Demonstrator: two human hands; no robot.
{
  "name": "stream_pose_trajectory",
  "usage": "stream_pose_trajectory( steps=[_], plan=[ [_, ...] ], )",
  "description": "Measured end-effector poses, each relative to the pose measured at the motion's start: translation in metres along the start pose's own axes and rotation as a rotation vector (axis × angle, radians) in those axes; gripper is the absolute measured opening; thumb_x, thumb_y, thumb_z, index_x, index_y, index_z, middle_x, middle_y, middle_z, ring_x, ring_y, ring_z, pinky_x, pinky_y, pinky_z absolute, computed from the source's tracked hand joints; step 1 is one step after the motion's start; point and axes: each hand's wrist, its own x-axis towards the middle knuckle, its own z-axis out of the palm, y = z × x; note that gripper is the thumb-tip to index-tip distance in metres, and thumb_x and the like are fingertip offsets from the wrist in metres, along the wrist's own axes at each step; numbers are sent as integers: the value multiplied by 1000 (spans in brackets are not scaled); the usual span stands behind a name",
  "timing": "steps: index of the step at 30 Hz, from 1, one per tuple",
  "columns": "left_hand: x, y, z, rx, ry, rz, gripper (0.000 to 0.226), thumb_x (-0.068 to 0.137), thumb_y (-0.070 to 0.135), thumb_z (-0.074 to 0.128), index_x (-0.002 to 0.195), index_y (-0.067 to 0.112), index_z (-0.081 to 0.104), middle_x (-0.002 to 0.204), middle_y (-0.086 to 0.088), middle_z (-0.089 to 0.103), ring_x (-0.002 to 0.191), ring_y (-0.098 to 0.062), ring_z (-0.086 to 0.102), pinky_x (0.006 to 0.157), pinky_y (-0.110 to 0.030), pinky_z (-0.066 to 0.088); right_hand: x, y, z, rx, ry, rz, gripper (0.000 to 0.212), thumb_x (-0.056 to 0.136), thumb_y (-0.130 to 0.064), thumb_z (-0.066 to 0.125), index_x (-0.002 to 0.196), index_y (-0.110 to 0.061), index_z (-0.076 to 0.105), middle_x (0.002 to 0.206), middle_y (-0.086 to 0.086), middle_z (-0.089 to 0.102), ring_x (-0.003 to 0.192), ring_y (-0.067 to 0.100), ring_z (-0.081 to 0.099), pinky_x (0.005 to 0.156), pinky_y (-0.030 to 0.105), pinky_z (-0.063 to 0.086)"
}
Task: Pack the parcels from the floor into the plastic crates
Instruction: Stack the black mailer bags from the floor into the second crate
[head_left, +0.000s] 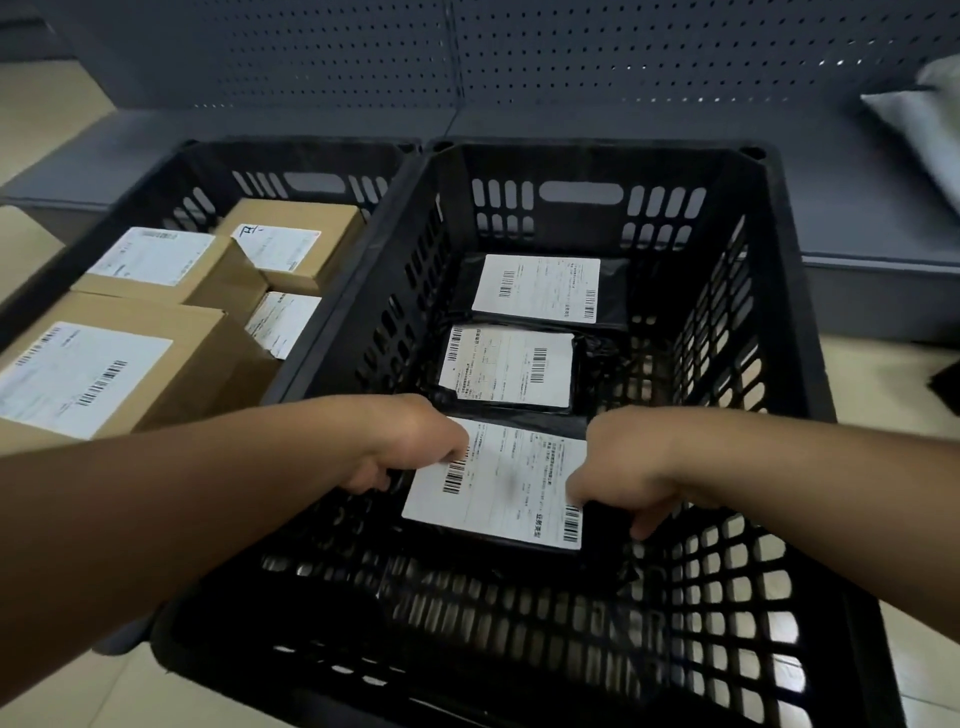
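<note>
A black parcel (496, 488) sits low at the near end of the right crate (779, 322), the left hand (410, 447) and right hand (618, 467) pinching its two sides. Two parcels (511, 366) already lie behind it, and the left crate (171, 171) holds boxes (156, 343). How many remain on the floor is out of view, apart from a grey bag (914, 124) on the shelf, far right.

We see two black slotted plastic crates (779, 322): the right one holds black poly parcels (597, 530) with white barcode labels (498, 483), the left one brown cardboard boxes (171, 353) with white labels. Behind stands a dark grey perforated shelf panel (623, 62) on beige floor tiles (904, 389).
</note>
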Motion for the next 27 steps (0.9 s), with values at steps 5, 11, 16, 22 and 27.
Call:
stream_pose_trajectory(
  steps=[5, 11, 16, 22, 27],
  plan=[
    [-4, 0, 4, 384, 115, 63, 77, 88, 26, 60, 153, 14, 21, 120, -9, 58, 100, -24, 59, 81, -32, 52, 14, -11, 9, 138, -47, 52, 41, 100, -17, 57, 139, -4, 49, 132, 14, 51, 86, 38, 67, 76, 39, 61],
    [-9, -6, 13, 953, 244, 294, 55, 92, 7, 52, 142, 3, 30, 142, -19, 33, 112, -31, 55, 84, -33, 49, 36, -12, 13, 347, -26, 71, 39, 97, -12, 59, 135, -9, 53, 141, 13, 53, 100, 36, 72, 64, 29, 61],
    [-2, -10, 23, 1022, 258, 552, 66, 82, 16, 68, 138, 13, 34, 136, -8, 30, 119, -27, 35, 96, -28, 39, 43, -7, 19, 451, -17, 56, 33, 93, -7, 65, 126, -11, 60, 133, 8, 57, 103, 27, 68, 80, 37, 64],
    [8, -13, 34, 1094, 197, 566, 98, 78, 29, 82, 153, 26, 19, 148, -10, 27, 133, -32, 33, 104, -37, 46, 41, -8, 18, 395, -27, 38, 35, 93, -8, 65, 128, -12, 60, 132, 6, 54, 104, 24, 66, 83, 37, 63],
    [16, -16, 36, 1114, 219, 595, 85, 84, 16, 75, 151, 23, 23, 147, -13, 30, 133, -37, 35, 109, -39, 41, 34, -12, 12, 119, -59, 6, 28, 99, -12, 55, 126, -5, 59, 125, 11, 58, 101, 34, 72, 87, 41, 62]
  ],
)
